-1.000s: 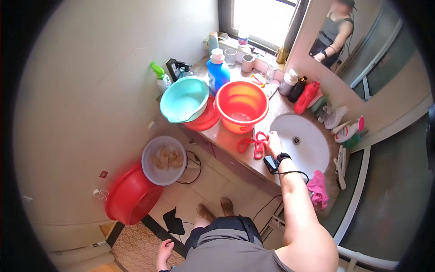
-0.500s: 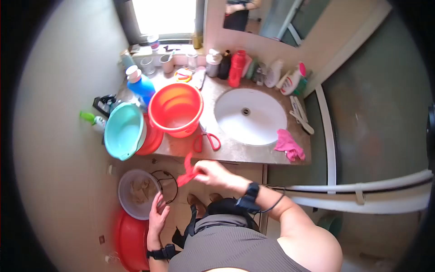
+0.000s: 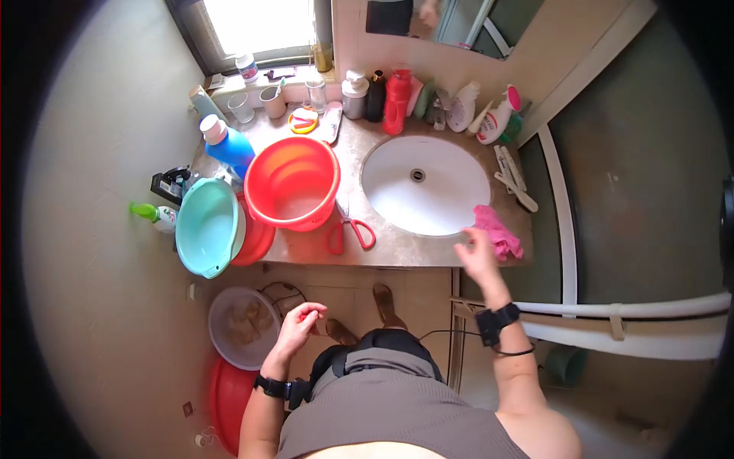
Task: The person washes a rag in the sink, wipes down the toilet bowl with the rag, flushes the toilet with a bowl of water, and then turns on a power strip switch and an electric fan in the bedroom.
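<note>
My right hand (image 3: 478, 258) is over the counter's front edge, fingers apart, just left of a crumpled pink cloth (image 3: 501, 233). It holds nothing that I can see. Low in front of the counter is my left hand (image 3: 300, 325), its fingers curled together against the thumb. Whatever may be inside those fingers is hidden. Red-handled scissors (image 3: 352, 236) lie near the counter's front edge, beside a red bucket (image 3: 293, 183). The white oval sink (image 3: 424, 187) is set behind the pink cloth.
A turquoise basin (image 3: 208, 226) rests on a red one at the counter's left end, near a blue bottle (image 3: 229, 148). Several bottles line the wall behind the sink. On the floor stand a whitish basin (image 3: 222, 348) with beige pieces and a red tub (image 3: 229, 402).
My right hand has swung right to the pink cloth; the red piece it held is out of sight. My left hand has risen a little rightward, and its fingers have curled in.
</note>
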A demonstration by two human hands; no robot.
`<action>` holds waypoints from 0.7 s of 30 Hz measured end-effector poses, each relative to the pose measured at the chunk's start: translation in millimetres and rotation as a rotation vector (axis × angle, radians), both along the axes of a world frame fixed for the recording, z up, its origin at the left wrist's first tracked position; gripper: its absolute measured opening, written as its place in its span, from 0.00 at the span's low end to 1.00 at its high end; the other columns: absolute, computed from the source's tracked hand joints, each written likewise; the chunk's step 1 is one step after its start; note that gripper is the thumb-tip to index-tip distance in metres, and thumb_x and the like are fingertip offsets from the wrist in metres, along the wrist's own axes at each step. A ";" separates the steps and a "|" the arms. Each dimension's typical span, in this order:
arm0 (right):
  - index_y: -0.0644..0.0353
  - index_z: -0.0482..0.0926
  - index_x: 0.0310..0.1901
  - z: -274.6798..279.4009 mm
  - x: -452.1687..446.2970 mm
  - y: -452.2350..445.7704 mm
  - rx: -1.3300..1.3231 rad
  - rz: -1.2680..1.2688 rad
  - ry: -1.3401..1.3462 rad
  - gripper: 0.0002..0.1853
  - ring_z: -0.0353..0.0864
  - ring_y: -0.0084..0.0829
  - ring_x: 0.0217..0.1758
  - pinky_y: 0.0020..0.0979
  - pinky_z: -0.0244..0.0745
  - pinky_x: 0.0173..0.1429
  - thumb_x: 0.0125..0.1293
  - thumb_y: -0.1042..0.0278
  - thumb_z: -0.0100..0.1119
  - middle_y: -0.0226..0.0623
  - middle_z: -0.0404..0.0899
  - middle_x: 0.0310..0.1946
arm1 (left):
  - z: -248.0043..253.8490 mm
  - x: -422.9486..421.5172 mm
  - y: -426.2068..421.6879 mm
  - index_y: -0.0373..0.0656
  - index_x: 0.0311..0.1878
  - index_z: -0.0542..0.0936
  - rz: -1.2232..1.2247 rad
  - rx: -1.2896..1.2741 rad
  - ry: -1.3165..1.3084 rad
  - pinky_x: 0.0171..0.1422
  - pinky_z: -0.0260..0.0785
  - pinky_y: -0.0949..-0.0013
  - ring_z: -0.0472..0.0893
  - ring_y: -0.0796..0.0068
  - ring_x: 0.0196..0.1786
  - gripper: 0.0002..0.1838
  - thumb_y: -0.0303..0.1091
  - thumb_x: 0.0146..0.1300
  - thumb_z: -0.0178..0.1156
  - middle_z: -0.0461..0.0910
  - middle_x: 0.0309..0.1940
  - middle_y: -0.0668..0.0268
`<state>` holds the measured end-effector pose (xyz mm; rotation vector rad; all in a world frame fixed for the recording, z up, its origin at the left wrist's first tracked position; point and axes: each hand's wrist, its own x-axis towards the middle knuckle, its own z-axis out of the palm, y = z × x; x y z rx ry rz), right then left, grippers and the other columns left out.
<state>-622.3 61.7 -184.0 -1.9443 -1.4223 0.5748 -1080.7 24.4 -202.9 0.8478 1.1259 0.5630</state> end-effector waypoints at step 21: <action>0.66 0.74 0.44 5.9 137.4 12.6 0.008 -0.257 0.886 0.17 0.80 0.30 0.29 0.30 0.77 0.37 0.74 0.57 0.49 0.36 0.79 0.31 | -62.9 131.7 142.7 0.45 0.41 0.74 -0.486 0.679 1.053 0.47 0.72 0.52 0.81 0.53 0.42 0.14 0.43 0.61 0.63 0.81 0.35 0.55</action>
